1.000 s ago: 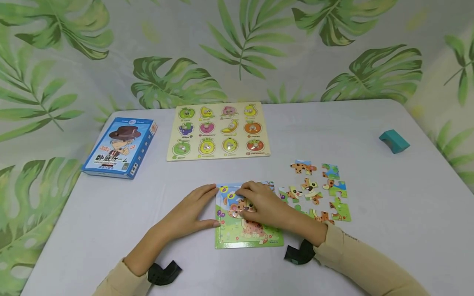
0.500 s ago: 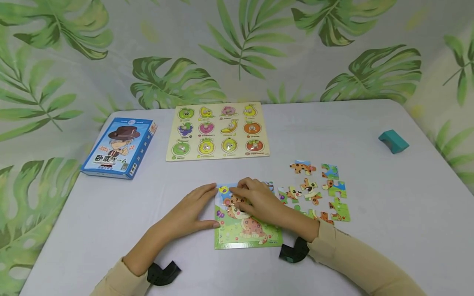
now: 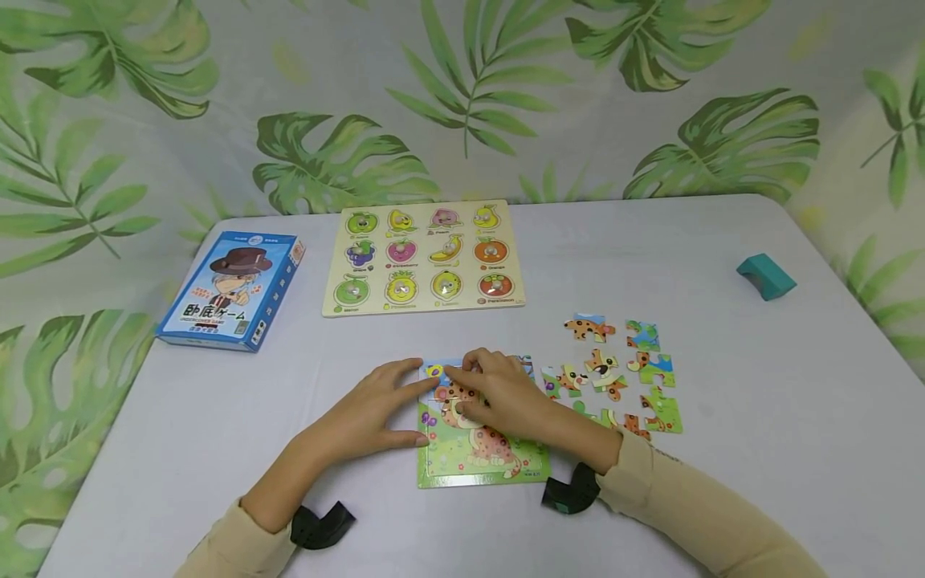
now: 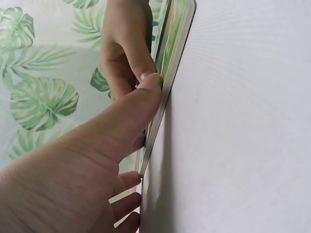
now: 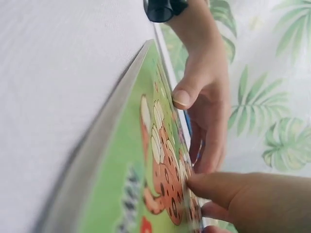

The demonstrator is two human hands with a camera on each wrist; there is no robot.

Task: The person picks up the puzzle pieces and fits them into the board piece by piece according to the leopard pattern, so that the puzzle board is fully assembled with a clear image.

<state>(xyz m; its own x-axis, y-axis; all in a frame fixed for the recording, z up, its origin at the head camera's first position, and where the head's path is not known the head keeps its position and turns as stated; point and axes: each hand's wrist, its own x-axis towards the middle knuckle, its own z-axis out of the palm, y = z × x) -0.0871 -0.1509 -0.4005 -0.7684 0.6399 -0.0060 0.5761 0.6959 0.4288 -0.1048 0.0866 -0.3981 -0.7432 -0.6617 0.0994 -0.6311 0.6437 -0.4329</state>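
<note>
Plainly, much of the puzzle tray [image 3: 480, 461] is covered: the right hand [image 3: 506, 393] lies over its upper middle, hiding the piece beneath the fingertips, and whether those fingers pinch anything cannot be told. In the right wrist view a fingertip [image 5: 194, 183] presses flat on the leopard picture. The left hand [image 3: 376, 409] rests at the tray's left edge, fingers nearly straight, thumb [image 4: 146, 97] against the rim and a fingertip reaching onto the top corner. The tray lies flat on the table [image 3: 723, 482], near the person. Loose pieces [image 3: 614, 373] sit just right of it. A fruit board [image 3: 422, 257], box [image 3: 234, 289] and teal block [image 3: 766, 275] lie farther off.
</note>
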